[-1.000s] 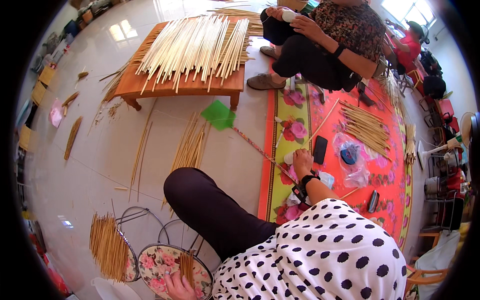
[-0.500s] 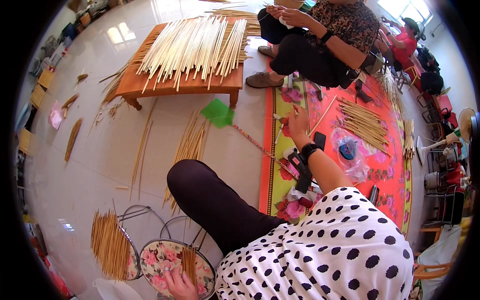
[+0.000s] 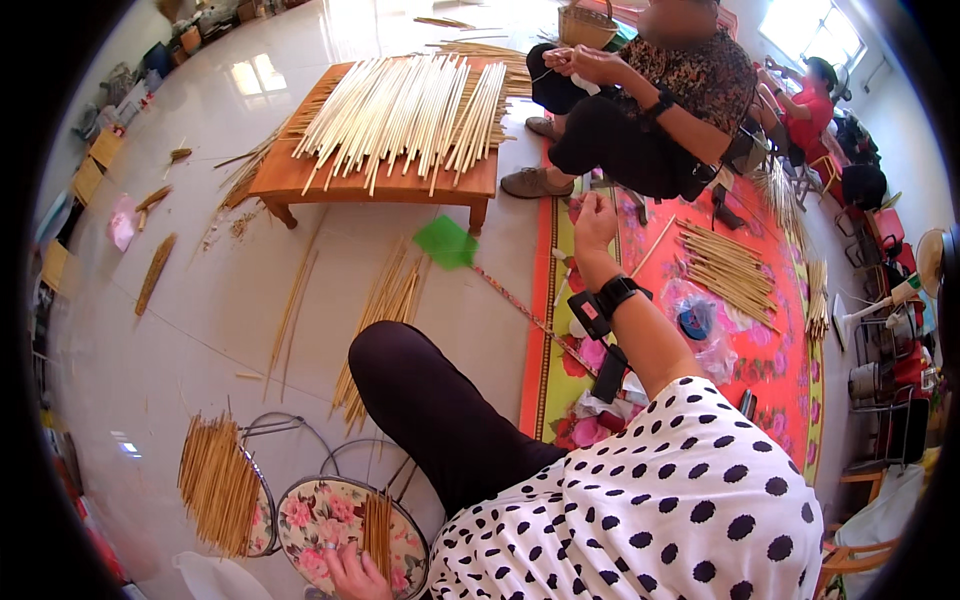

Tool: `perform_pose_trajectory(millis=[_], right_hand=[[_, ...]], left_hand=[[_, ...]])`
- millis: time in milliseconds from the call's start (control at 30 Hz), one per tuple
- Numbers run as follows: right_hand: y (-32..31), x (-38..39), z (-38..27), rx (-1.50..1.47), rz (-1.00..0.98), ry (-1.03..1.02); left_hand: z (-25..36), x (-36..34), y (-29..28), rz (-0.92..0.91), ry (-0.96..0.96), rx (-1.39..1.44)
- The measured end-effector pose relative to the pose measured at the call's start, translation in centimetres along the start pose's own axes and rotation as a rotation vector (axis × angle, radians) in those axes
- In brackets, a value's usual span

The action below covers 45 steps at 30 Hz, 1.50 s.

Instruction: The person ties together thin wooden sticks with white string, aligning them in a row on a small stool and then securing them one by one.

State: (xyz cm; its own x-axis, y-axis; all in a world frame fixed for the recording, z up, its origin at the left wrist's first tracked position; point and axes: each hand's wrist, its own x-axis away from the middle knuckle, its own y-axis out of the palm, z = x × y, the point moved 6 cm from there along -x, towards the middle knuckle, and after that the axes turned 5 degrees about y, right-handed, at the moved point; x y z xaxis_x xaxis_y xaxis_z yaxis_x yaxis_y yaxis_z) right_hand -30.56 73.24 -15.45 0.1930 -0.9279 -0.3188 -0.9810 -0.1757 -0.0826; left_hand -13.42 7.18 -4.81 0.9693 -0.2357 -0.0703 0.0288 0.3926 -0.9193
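At eight o'clock I see a large bundle of thin sticks (image 3: 217, 485) lying over a stool (image 3: 264, 530), probably parked there within easy reach. At seven, a flowered stool (image 3: 305, 508) serves as a low worktop; the left hand (image 3: 358, 575) rests on it, fingers loosely spread, right beside the small bundle (image 3: 376, 530), perhaps steadying it, though I can't tell whether they press. At eleven, a wooden table (image 3: 280, 180) bears pale sticks side by side, likely for easy picking. At two, the right hand (image 3: 595, 222) is raised over the mat (image 3: 775, 345), fingers curled in; from here I can't tell whether they're fully closed or pinching anything.
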Motion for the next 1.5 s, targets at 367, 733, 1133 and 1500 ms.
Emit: perform_pose_trajectory(millis=[367, 733, 1133, 1500], right_hand=[[-1.3, 1.8, -7.4, 0.002, 0.029, -0.137], [-4.6, 0.7, -10.5, 0.321, 0.183, -0.489], [-5.3, 1.1, -11.3, 0.399, 0.132, -0.578], [-5.7, 2.1, -13.2, 0.465, 0.125, -0.748]], left_hand=[[0.0, 0.2, -0.4, -0.021, 0.014, -0.009], [0.2, 0.5, -0.7, -0.032, 0.014, -0.033], [-0.3, 1.0, -0.3, -0.062, -0.043, -0.037], [0.2, 1.4, -0.2, 0.028, 0.131, -0.148]])
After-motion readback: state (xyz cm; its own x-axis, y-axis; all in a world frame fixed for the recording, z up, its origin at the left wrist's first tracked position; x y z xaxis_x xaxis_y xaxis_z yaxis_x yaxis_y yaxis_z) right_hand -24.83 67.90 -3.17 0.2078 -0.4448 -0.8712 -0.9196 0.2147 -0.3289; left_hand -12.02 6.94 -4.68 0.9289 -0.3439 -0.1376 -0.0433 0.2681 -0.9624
